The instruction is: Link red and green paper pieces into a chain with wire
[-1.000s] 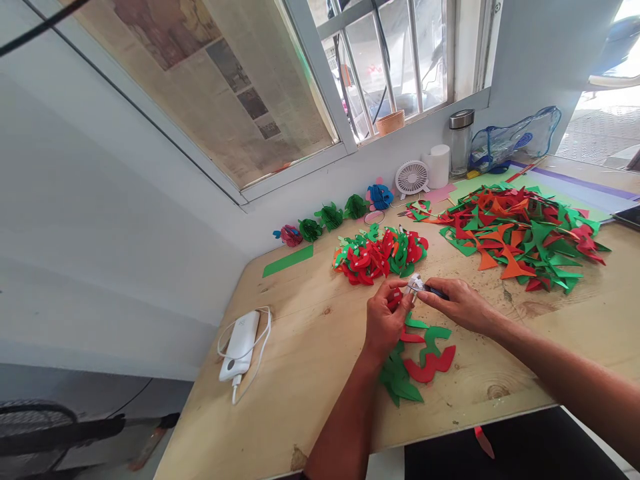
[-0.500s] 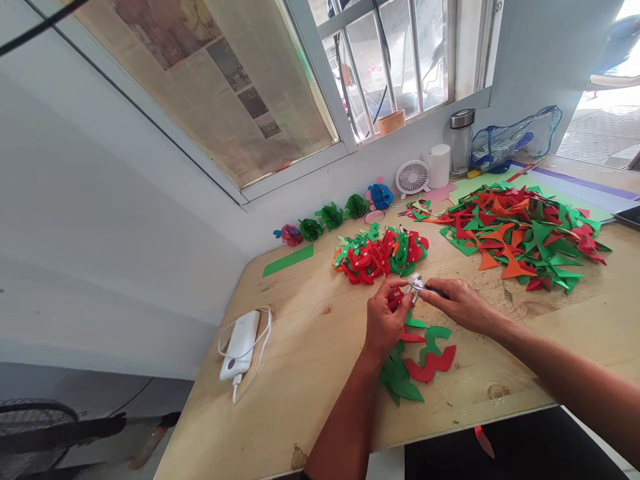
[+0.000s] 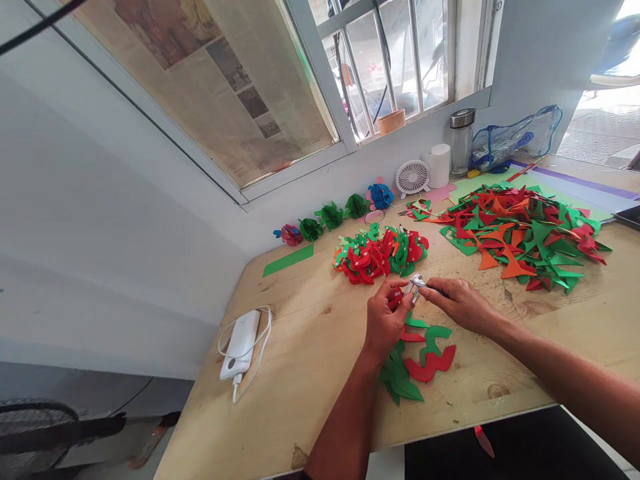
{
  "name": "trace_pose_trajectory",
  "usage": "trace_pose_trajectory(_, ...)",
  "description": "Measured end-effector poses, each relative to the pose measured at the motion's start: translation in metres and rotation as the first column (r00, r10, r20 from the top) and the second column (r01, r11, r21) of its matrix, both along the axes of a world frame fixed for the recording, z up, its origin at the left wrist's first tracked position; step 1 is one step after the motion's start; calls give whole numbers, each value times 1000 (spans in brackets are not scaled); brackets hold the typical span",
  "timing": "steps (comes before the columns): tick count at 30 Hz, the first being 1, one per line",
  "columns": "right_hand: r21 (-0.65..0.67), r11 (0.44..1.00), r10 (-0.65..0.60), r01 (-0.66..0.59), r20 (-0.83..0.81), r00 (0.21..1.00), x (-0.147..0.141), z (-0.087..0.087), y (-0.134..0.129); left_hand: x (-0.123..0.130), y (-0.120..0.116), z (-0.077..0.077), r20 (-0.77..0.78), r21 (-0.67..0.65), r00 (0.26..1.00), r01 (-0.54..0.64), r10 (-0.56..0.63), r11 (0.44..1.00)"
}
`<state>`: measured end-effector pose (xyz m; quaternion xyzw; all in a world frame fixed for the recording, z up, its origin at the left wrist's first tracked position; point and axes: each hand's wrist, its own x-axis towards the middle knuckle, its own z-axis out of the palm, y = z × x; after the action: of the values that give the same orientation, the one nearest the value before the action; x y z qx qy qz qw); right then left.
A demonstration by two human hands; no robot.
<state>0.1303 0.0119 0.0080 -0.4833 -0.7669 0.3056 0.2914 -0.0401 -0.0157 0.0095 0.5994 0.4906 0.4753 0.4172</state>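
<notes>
From afar I pinch a small white strip (image 3: 413, 288) and a curved, matte red paper piece (image 3: 395, 298) in the closed left hand (image 3: 387, 320), just in front of the heap of white-dotted red and green cut-outs (image 3: 374, 256). The closed right hand (image 3: 459, 305) grips a slim dark-handled metal tool (image 3: 437, 291) against the strip; a slip could nick the left hand or tear the thin piece.

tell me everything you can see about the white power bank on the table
The white power bank is a slim, smooth, plastic-looking block with rounded corners and a grey round spot near its nearer end. It lies flat on the wooden table, toward the left. A white cable plugs into its nearer end and loops around.
</notes>
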Motion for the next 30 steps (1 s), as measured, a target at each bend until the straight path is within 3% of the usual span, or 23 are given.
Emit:
trace_pose_trajectory(11,38,993,-116,115,34,993,1,-1,0,1,0,0,30,-31,999,-24,25,999)
trace_pose_trajectory(19,-10,982,-188,188,-59,980,3,6,1,4,-2,4,29,-24,1000,-11,12,1000)
trace_pose_trajectory(30,-90,994,32,-53,-223,974,13,6,10,-1,-4,2,18,-15,996,86,-86,996)
